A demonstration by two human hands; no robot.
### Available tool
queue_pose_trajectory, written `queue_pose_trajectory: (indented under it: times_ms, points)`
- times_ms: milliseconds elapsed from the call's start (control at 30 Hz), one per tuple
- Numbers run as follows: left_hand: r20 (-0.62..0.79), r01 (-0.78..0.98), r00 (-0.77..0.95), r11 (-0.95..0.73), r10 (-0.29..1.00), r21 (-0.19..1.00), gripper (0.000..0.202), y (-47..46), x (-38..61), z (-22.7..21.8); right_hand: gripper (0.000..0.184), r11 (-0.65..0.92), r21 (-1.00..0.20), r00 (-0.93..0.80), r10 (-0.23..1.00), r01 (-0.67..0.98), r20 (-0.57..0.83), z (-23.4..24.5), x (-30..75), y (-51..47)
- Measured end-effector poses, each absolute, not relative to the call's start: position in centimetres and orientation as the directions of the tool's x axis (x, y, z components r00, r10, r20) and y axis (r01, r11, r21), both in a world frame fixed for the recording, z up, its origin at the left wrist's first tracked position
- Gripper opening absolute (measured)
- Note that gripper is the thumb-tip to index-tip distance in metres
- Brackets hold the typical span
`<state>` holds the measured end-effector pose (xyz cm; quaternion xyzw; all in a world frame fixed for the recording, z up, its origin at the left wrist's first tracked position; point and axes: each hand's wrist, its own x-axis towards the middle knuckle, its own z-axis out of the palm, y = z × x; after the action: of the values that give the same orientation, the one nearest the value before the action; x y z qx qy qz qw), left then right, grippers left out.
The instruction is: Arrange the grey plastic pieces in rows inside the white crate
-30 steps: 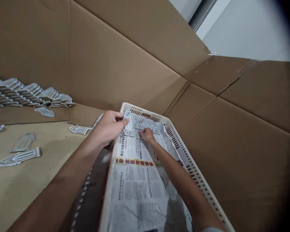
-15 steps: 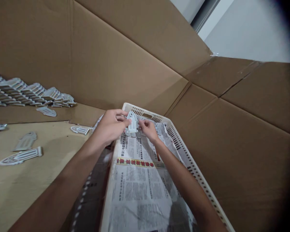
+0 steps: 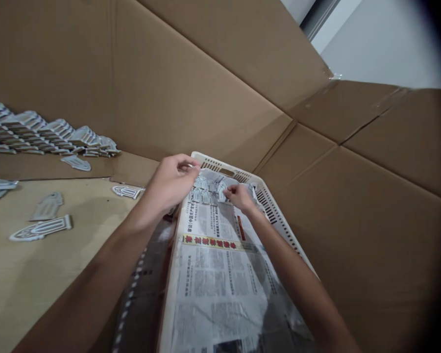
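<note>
A white slotted plastic tray (image 3: 279, 220) lies in front of me, lined with newspaper (image 3: 213, 264). Several small grey plastic parts (image 3: 206, 189) lie in a row at its far end. My left hand (image 3: 171, 180) hovers over the tray's far left corner, thumb and fingers pinched together. What they hold, if anything, is hidden. My right hand (image 3: 239, 196) rests on the row of parts, with its fingers curled on one grey part (image 3: 222, 192).
Tall cardboard walls (image 3: 191, 93) close in the back and right. On the cardboard surface to the left are stacked rows of the same grey parts (image 3: 51, 133) and loose parts (image 3: 40, 228), (image 3: 127, 191). A dark perforated tray (image 3: 135, 294) lies under my left forearm.
The grey part held upright between both hands half a second ago is down among the row. My right hand has dropped onto the row. My left hand has lifted slightly toward the tray rim.
</note>
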<state>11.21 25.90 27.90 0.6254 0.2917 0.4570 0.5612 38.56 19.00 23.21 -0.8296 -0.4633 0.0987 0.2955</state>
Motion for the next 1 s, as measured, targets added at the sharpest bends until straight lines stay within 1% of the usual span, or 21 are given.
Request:
queue_pose_trajectory:
  times_ms: [67, 133, 167, 233, 300, 367, 500, 600, 667, 767, 900, 967, 1000]
  points:
    - [0.248, -0.170, 0.424, -0.192, 0.871, 0.967, 0.013, 26.0, 10.9, 28.1, 0.018, -0.508, -0.530, 0.654, 0.746, 0.679, 0.124, 21.1, 40.6, 19.0]
    - [0.249, -0.174, 0.434, -0.191, 0.866, 0.966, 0.013, 25.9, 10.6, 28.3, 0.009, -0.556, -0.510, 0.700, 0.701, 0.656, 0.136, 19.5, 42.0, 19.1]
    - [0.248, -0.168, 0.436, -0.193, 0.865, 0.967, 0.013, 25.9, 10.4, 28.4, 0.008, -0.575, -0.502, 0.714, 0.687, 0.646, 0.132, 18.9, 42.5, 19.2]
    - [0.238, -0.148, 0.430, -0.193, 0.871, 0.970, 0.013, 25.8, 10.3, 28.6, 0.011, -0.595, -0.492, 0.719, 0.688, 0.635, 0.096, 17.9, 43.2, 19.4]
    - [0.221, -0.139, 0.423, -0.179, 0.878, 0.974, 0.013, 25.9, 10.2, 28.7, 0.021, -0.605, -0.488, 0.711, 0.702, 0.629, 0.046, 17.2, 43.7, 19.7]
    - [0.209, -0.138, 0.417, -0.165, 0.885, 0.977, 0.014, 26.0, 10.2, 28.6, 0.026, -0.611, -0.489, 0.703, 0.711, 0.623, 0.008, 16.8, 44.0, 19.9]
    - [0.242, -0.146, 0.414, -0.198, 0.878, 0.969, 0.014, 26.4, 10.1, 28.3, 0.021, -0.617, -0.493, 0.698, 0.716, 0.614, -0.027, 16.4, 44.2, 20.2]
    - [0.268, -0.166, 0.418, -0.217, 0.868, 0.962, 0.013, 26.5, 10.1, 28.2, 0.023, -0.622, -0.477, 0.697, 0.716, 0.621, -0.026, 16.3, 44.0, 20.1]
    - [0.256, -0.162, 0.412, -0.206, 0.874, 0.965, 0.012, 26.3, 10.0, 28.4, 0.026, -0.626, -0.458, 0.700, 0.714, 0.631, -0.011, 16.5, 43.8, 20.1]
    - [0.236, -0.156, 0.412, -0.187, 0.880, 0.970, 0.012, 25.9, 9.8, 28.8, 0.026, -0.625, -0.426, 0.703, 0.710, 0.655, 0.039, 17.1, 42.9, 19.9]
    - [0.271, -0.191, 0.402, -0.210, 0.875, 0.959, 0.015, 25.4, 9.6, 29.0, 0.018, -0.558, -0.395, 0.662, 0.720, 0.730, 0.207, 20.0, 39.7, 20.2]
    - [0.313, -0.196, 0.381, -0.255, 0.870, 0.947, 0.017, 25.3, 9.5, 28.9, 0.020, -0.416, -0.390, 0.544, 0.777, 0.822, 0.318, 22.2, 36.5, 21.1]
    - [0.336, -0.198, 0.369, -0.280, 0.867, 0.939, 0.018, 25.2, 9.5, 28.8, 0.020, -0.287, -0.388, 0.434, 0.819, 0.876, 0.375, 23.4, 34.4, 21.8]
